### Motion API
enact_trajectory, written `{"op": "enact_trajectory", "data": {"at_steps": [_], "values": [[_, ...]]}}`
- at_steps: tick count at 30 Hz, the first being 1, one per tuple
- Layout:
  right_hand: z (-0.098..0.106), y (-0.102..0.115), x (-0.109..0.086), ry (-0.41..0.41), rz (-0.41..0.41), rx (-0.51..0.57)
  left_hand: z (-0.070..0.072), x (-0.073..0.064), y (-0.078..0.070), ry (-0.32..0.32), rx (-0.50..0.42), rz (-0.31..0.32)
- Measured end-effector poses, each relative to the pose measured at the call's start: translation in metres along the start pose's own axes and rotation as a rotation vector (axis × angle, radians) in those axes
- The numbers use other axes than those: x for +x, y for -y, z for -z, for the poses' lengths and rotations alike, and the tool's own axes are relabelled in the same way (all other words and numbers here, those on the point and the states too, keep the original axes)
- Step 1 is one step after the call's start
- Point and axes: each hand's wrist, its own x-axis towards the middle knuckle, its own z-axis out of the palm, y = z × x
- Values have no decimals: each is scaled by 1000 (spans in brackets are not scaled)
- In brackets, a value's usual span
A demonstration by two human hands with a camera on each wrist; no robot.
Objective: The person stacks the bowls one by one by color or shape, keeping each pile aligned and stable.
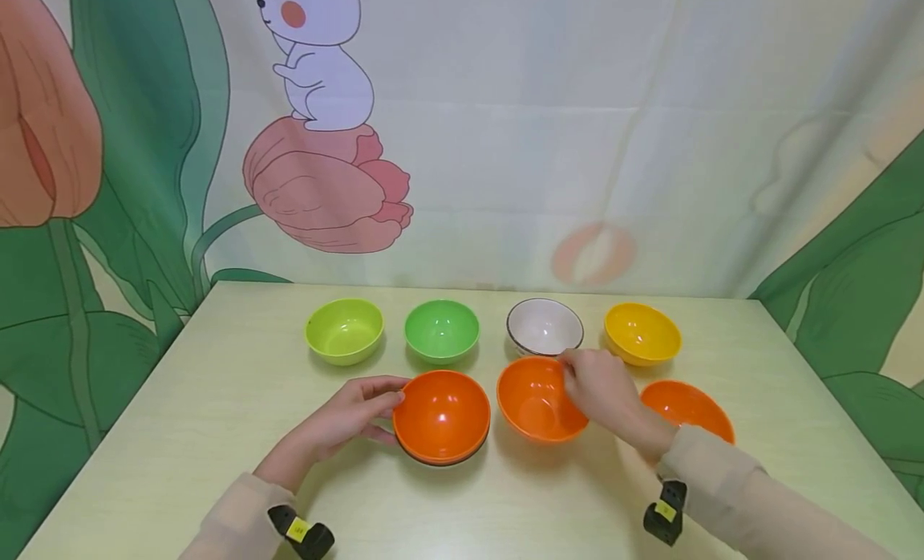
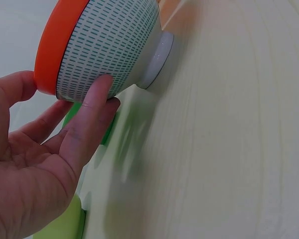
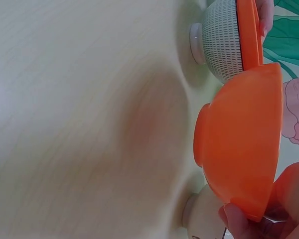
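My left hand (image 1: 361, 407) grips the near-left bowls by their side, thumb at the rim and fingers against the outer wall. There an orange bowl (image 1: 442, 415) sits nested in a white bowl with a green dash pattern (image 2: 107, 47) and a pale foot. My right hand (image 1: 606, 387) pinches the rim of another orange bowl (image 1: 541, 399), fingers partly hidden. That bowl is raised off the table, slightly tilted, its shadow below, close beside the nested bowls. A third orange bowl (image 1: 689, 407) stands by the right forearm, which partly covers it.
Along the back of the pale table (image 1: 144, 464) stand a lime bowl (image 1: 345, 331), a green bowl (image 1: 442, 331), a white dark-rimmed bowl (image 1: 545, 326) and a yellow bowl (image 1: 642, 334). A printed curtain (image 1: 476, 143) hangs behind the table's far edge.
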Motion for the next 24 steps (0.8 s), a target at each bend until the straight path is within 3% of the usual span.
{"op": "enact_trajectory", "data": {"at_steps": [7,15,24], "values": [[7,7,6,-69,67,-27,0,0,1,0,0,-6],[11,14,10,-39,64,-27,0,0,1,-3,-2,-4],[18,25,13,-83,129,-44,0,0,0,-1,-6,-3]]}}
